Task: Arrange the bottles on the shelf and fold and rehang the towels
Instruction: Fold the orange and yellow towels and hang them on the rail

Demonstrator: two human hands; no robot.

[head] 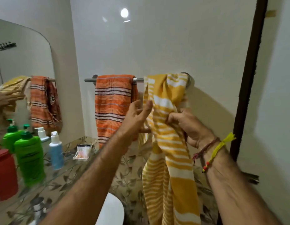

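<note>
A yellow and white striped towel [168, 143] hangs bunched from the right end of a steel towel bar [138, 80]. My right hand [188, 125] grips a fold of it at mid-height. My left hand [136, 119] is at the towel's left edge with fingers spread, touching the cloth. An orange striped towel [111, 103] hangs folded over the bar's left part. On the glass shelf [71, 169] at left stand a green bottle [29, 158], a second green bottle [9, 137], a red bottle [4, 172] and a blue bottle [55, 151] with a white pump.
A mirror [22, 62] above the shelf reflects both towels. A small white packet [82, 151] lies at the shelf's far end. A dark door frame [248, 78] runs down the right side. A white rounded fixture [111, 210] sits below my arms.
</note>
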